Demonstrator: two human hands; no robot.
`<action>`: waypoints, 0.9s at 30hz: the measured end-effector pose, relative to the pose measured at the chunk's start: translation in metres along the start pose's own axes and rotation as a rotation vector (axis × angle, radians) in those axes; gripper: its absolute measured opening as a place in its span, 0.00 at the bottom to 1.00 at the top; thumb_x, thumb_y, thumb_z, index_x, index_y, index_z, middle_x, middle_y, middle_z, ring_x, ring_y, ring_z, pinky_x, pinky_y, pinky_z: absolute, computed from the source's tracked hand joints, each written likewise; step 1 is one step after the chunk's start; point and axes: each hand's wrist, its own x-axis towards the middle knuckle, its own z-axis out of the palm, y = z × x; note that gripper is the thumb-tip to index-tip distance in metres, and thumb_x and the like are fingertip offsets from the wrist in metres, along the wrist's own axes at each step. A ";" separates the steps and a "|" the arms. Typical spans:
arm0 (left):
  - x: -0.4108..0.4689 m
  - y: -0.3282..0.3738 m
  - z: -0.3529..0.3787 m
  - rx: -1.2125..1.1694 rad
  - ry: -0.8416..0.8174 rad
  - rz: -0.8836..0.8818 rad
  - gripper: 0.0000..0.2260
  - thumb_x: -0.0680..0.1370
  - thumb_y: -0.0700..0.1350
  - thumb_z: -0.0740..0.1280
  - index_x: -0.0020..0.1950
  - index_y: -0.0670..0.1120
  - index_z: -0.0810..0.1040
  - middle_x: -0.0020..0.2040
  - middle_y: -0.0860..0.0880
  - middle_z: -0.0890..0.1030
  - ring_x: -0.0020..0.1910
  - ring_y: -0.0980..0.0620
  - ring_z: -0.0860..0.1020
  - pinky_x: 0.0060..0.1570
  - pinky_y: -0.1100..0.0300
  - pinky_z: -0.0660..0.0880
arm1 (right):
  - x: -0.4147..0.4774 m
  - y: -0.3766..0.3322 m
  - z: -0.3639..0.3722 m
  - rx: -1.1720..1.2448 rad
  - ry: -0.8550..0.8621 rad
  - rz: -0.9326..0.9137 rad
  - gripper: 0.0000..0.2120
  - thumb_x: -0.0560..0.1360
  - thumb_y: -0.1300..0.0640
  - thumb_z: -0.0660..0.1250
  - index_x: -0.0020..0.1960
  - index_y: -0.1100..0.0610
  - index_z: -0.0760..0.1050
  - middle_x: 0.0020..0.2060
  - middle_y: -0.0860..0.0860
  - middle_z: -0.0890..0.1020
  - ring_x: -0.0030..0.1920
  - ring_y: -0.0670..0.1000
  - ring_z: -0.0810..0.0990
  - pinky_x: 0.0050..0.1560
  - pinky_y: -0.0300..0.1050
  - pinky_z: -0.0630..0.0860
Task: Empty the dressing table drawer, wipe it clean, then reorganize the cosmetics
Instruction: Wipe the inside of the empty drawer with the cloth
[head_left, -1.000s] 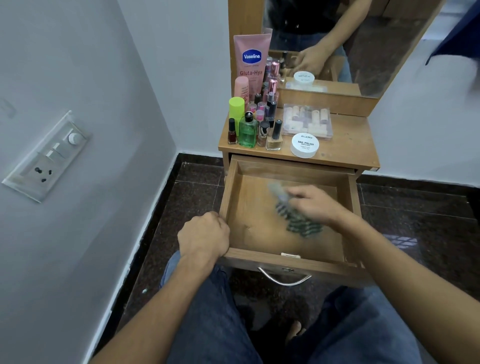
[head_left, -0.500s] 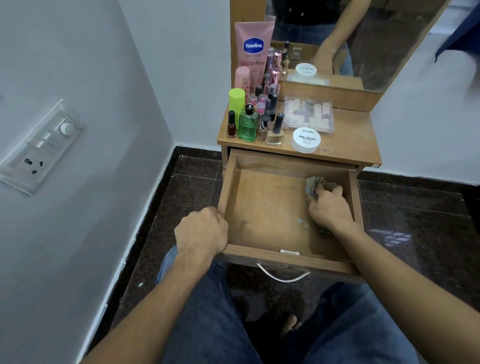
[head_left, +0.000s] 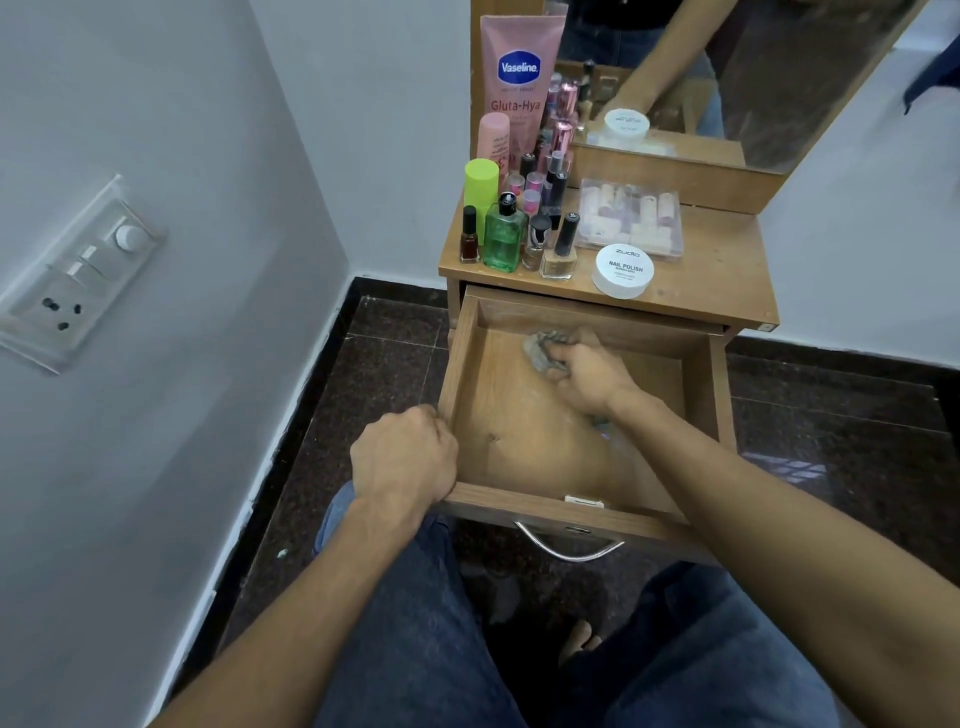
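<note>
You have one open drawer (head_left: 712, 415), one grey cloth (head_left: 539, 349), one white tub (head_left: 622, 271), one clear case (head_left: 628, 218) and one pink Vaseline tube (head_left: 519, 78) before you. Your right hand (head_left: 587, 376) bunches the cloth against the drawer's floor, at its far side. Your left hand (head_left: 405, 460) curls round the drawer's near left corner. The cosmetics (head_left: 503, 236) crowd the far left of the wooden desk (head_left: 717, 270), which stands in a grey-walled corner on a dark tiled floor (head_left: 831, 415).
</note>
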 end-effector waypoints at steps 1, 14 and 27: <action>0.000 0.000 0.000 0.000 -0.005 0.000 0.16 0.82 0.48 0.55 0.52 0.49 0.82 0.48 0.44 0.85 0.48 0.40 0.82 0.47 0.52 0.75 | 0.006 -0.006 0.002 -0.016 -0.012 -0.038 0.21 0.82 0.50 0.62 0.74 0.47 0.71 0.67 0.57 0.67 0.67 0.65 0.72 0.72 0.53 0.68; 0.001 -0.002 -0.001 -0.001 -0.005 -0.004 0.17 0.82 0.49 0.55 0.54 0.49 0.83 0.48 0.44 0.85 0.46 0.41 0.82 0.47 0.51 0.78 | 0.018 -0.006 -0.020 -0.191 -0.123 -0.419 0.19 0.77 0.61 0.69 0.66 0.45 0.81 0.60 0.48 0.76 0.61 0.52 0.76 0.55 0.43 0.71; 0.001 -0.004 0.000 0.002 0.006 0.012 0.17 0.82 0.49 0.55 0.52 0.48 0.83 0.47 0.44 0.85 0.45 0.41 0.82 0.45 0.52 0.75 | -0.020 0.037 -0.025 -0.283 -0.268 -0.516 0.25 0.70 0.64 0.73 0.60 0.40 0.84 0.58 0.41 0.77 0.58 0.48 0.77 0.50 0.44 0.74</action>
